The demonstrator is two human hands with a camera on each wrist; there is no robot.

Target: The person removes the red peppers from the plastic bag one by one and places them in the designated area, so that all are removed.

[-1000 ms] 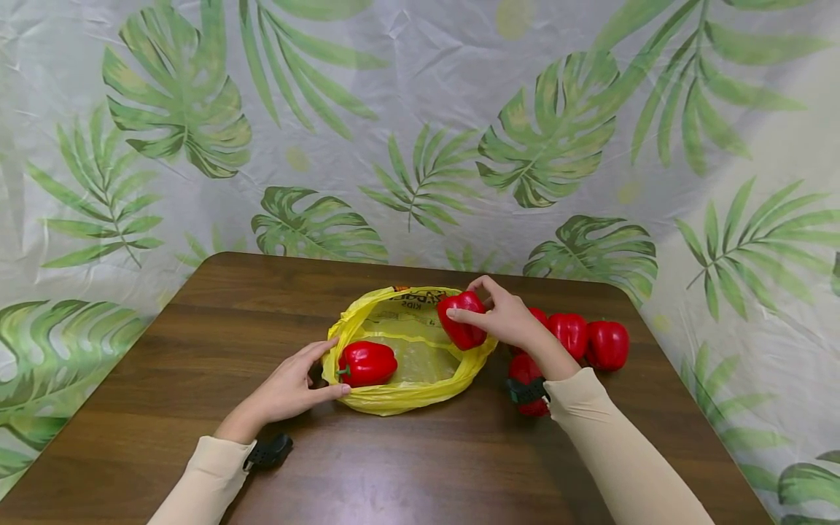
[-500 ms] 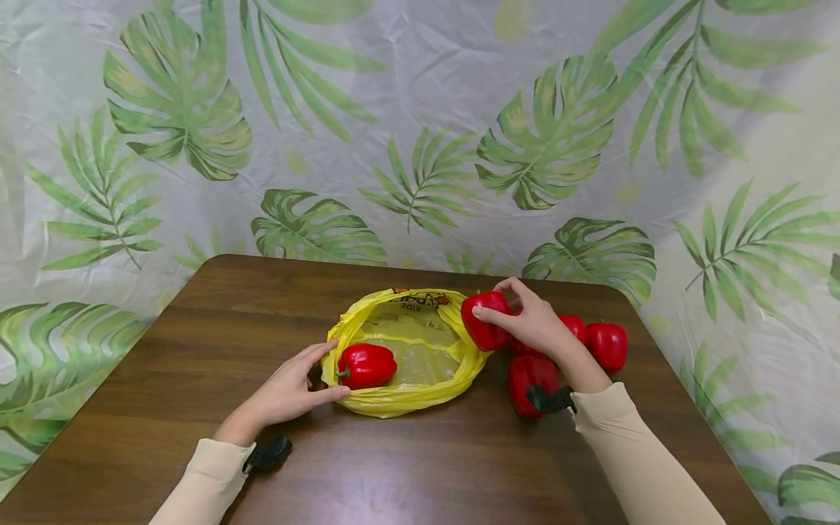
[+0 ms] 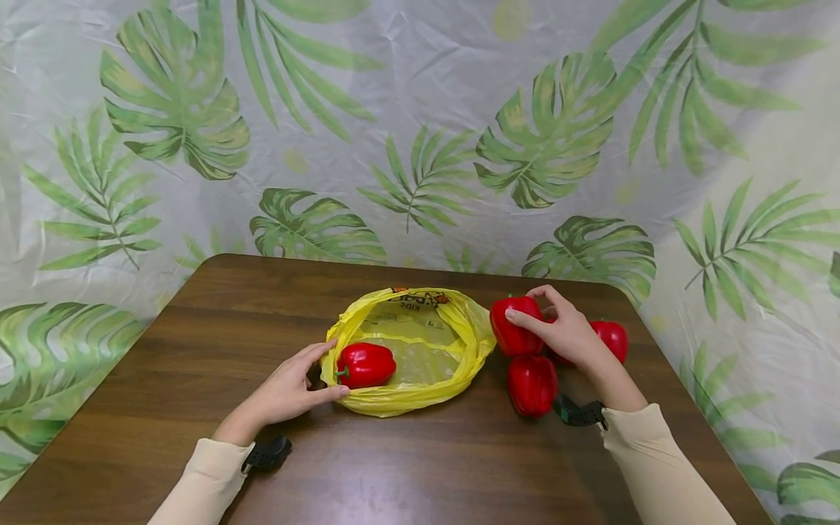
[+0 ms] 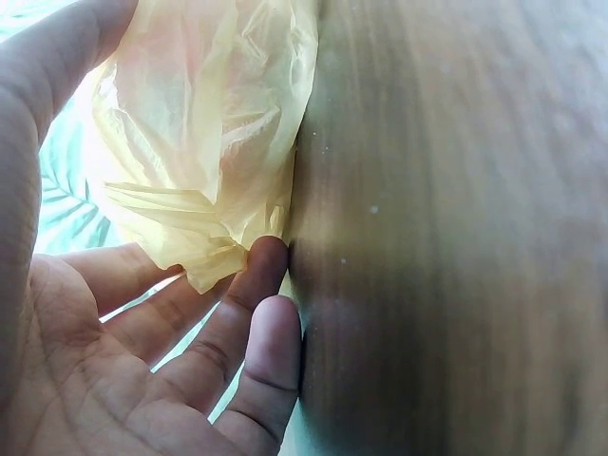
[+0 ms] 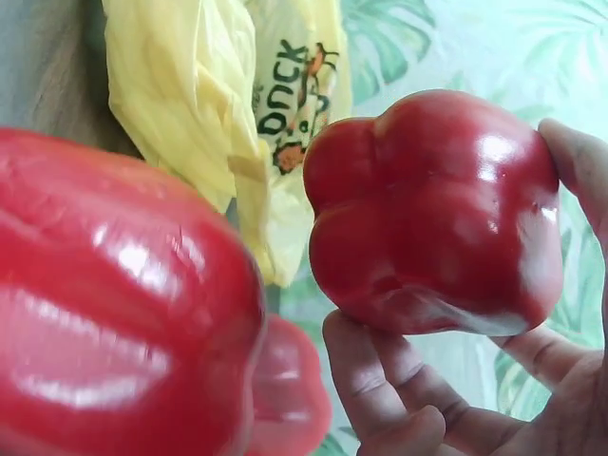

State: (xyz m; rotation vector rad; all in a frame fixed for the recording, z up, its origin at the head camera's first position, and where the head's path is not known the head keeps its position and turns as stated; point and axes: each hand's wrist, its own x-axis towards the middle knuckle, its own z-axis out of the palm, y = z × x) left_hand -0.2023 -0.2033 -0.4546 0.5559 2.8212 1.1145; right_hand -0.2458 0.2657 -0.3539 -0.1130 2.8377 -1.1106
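Observation:
My right hand (image 3: 558,324) holds a red bell pepper (image 3: 515,326) between thumb and fingers, just right of the yellow plastic bag (image 3: 400,399). In the right wrist view this held pepper (image 5: 437,218) shows its lobed end, with the fingers beneath and the thumb at its far side. The bag stands with its mouth spread wide and a second red bell pepper (image 3: 367,364) lies on its side within. My left hand (image 3: 289,390) spreads thumb and fingers along the bag's left rim. From the left wrist, relaxed fingers (image 4: 266,342) touch the bag's outside.
Another red bell pepper (image 3: 533,386) sits on the brown wooden table (image 3: 407,467) just below the held one. A further pepper (image 3: 612,340) shows behind the right hand, with others partly hidden there. A leaf-patterned sheet (image 3: 420,109) hangs behind the table.
My right hand has carried its bell pepper from over the bag's right rim out to the right, over the loose peppers. The left hand and the bag stay nearly still.

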